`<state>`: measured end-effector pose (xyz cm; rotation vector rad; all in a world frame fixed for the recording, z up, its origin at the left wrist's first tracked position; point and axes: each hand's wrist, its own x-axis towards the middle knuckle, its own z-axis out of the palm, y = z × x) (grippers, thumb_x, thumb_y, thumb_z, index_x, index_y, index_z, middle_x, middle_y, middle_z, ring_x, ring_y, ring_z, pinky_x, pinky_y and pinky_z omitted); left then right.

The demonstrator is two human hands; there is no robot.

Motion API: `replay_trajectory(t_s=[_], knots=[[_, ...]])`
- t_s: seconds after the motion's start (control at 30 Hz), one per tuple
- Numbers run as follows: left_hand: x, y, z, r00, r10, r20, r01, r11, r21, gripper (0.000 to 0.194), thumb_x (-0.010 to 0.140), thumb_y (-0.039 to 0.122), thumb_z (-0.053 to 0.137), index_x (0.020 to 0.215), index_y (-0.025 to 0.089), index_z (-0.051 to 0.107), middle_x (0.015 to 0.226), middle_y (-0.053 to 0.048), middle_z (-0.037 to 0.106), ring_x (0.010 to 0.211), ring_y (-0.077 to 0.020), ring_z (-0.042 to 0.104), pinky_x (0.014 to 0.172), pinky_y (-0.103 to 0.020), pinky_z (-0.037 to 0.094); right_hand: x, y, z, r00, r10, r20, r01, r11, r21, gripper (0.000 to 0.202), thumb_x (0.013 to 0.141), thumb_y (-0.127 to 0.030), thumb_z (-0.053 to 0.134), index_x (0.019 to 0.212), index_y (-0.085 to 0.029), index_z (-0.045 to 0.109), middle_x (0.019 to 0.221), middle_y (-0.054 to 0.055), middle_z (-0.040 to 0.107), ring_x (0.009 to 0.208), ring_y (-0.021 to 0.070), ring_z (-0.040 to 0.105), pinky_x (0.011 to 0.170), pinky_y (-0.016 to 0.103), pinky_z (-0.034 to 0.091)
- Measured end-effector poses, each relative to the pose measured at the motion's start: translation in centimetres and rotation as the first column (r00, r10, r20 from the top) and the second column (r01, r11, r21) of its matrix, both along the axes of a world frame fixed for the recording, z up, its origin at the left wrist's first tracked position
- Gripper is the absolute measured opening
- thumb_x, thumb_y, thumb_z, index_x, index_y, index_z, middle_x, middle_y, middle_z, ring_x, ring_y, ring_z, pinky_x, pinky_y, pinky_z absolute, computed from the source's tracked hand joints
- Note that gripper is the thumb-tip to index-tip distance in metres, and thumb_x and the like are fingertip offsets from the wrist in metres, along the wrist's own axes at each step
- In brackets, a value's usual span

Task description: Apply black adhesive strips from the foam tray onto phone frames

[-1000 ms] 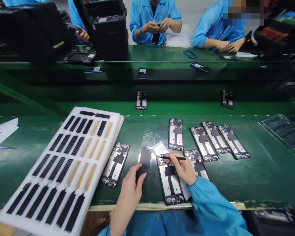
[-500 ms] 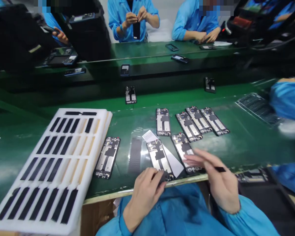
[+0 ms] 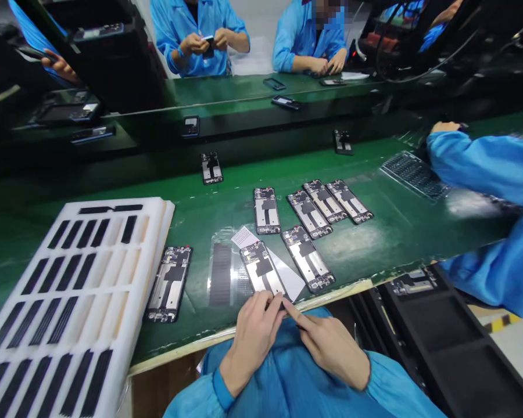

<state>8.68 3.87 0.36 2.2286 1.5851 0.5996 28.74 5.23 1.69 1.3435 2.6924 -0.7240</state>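
Note:
An opened phone body lies tilted on a white card at the bench's near edge. Fingers of my left hand are bent over its lower end, closed together on it. My right hand meets them there, its index finger reaching the phone's bottom corner and the other fingers curled; whether it pinches a small part is hidden. Just right lies another phone body, and several more, such as one phone body, lie behind. Left of the card is a clear sheet with a dark strip stack.
A white foam tray of black strips fills the left, beside a single phone body. A co-worker's sleeve reaches in from the right near a gridded sheet. Black trays stand below right. People sit across a raised shelf.
My right hand has moved left from the neighbouring phone body to the lower end of the one under my left hand. The view has shifted to the right.

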Motion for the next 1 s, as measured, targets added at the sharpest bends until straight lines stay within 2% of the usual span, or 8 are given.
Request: replay_trajectory(t_s=[0.1,0.2,0.37,0.47,0.53,0.63,0.87,1.0], knots=[[-0.1,0.1,0.3,1.000,0.003,-0.009,-0.003,1.000,0.001,0.030,0.099,0.022,0.050,0.126,0.015,0.060,0.098,-0.009,0.063,0.087,-0.0230,0.059,0.073,-0.036,0.053,-0.4,0.1,-0.3,0.992,0.005,0.123,-0.006,1.000,0.009,0.069,0.087,-0.012,0.047,0.154,-0.028,0.041,0.086,0.003,0.079,0.066,0.0232,0.074,0.055,0.028,0.048],[-0.2,0.7,0.8,0.994,0.085,-0.072,-0.084,0.996,0.018,0.040,0.095,0.023,0.058,0.134,0.021,0.058,0.124,-0.014,0.063,0.115,-0.0309,0.057,0.091,-0.046,0.050,-0.3,0.6,0.1,0.969,-0.026,0.245,0.033,0.999,-0.021,0.064,0.088,-0.015,0.049,0.150,-0.030,0.048,0.077,0.004,0.078,0.067,0.0266,0.075,0.056,0.029,0.048],[-1.1,1.8,2.2,0.898,0.400,-0.186,-0.375,0.914,0.155,0.075,0.086,0.042,0.071,0.151,0.022,0.039,0.155,-0.022,0.041,0.145,-0.0502,0.024,0.105,-0.082,0.015,-0.7,3.8,2.1,0.997,-0.061,0.054,0.071,0.979,-0.189,0.047,0.089,-0.015,0.048,0.129,-0.030,0.067,0.100,0.005,0.079,0.089,0.0246,0.075,0.073,0.030,0.051],[-2.6,1.5,4.0,0.893,0.433,0.124,-0.447,0.816,0.367,0.065,0.091,0.030,0.065,0.150,0.019,0.039,0.146,-0.022,0.051,0.145,-0.0424,0.033,0.111,-0.071,0.026,-2.8,5.5,2.2,0.975,-0.214,-0.058,0.201,0.963,-0.177,0.027,0.097,-0.026,0.045,0.114,-0.020,0.065,0.085,0.005,0.077,0.079,0.0232,0.074,0.070,0.029,0.049],[-3.7,1.1,5.2,0.833,0.453,0.318,-0.554,0.687,0.471,0.057,0.087,0.015,0.067,0.141,0.019,0.052,0.134,-0.018,0.062,0.136,-0.0384,0.047,0.109,-0.061,0.037,-4.4,6.0,1.3,0.951,-0.309,-0.030,0.305,0.948,-0.093,0.022,0.099,-0.034,0.046,0.105,-0.017,0.058,0.074,0.005,0.073,0.070,0.0243,0.072,0.063,0.028,0.045],[-4.6,1.1,6.2,0.769,0.454,0.450,-0.639,0.581,0.504,0.045,0.081,0.004,0.067,0.124,0.016,0.065,0.116,-0.014,0.070,0.117,-0.0331,0.062,0.099,-0.051,0.048,-5.8,6.2,-0.8,0.932,-0.362,-0.008,0.362,0.932,0.006,0.011,0.101,-0.029,0.044,0.095,-0.020,0.049,0.072,0.005,0.071,0.065,0.0236,0.071,0.056,0.027,0.039],[-5.8,2.2,4.9,0.728,0.474,0.496,-0.680,0.591,0.433,0.035,0.082,-0.001,0.062,0.111,0.018,0.069,0.104,-0.010,0.072,0.104,-0.0273,0.068,0.089,-0.044,0.053,-5.0,6.3,-1.4,0.965,-0.243,-0.102,0.239,0.970,-0.049,0.018,0.102,-0.028,0.031,0.089,-0.024,0.042,0.068,0.006,0.069,0.060,0.0241,0.069,0.055,0.029,0.040],[-6.7,3.0,4.5,0.720,0.464,0.516,-0.682,0.609,0.404,0.039,0.085,-0.003,0.057,0.116,0.018,0.066,0.109,-0.010,0.070,0.109,-0.0261,0.065,0.090,-0.042,0.055,-4.9,13.2,1.0,0.970,-0.175,-0.169,0.173,0.984,-0.027,0.019,0.097,-0.027,0.037,0.084,-0.023,0.049,0.065,0.005,0.067,0.057,0.0220,0.066,0.055,0.029,0.042]])
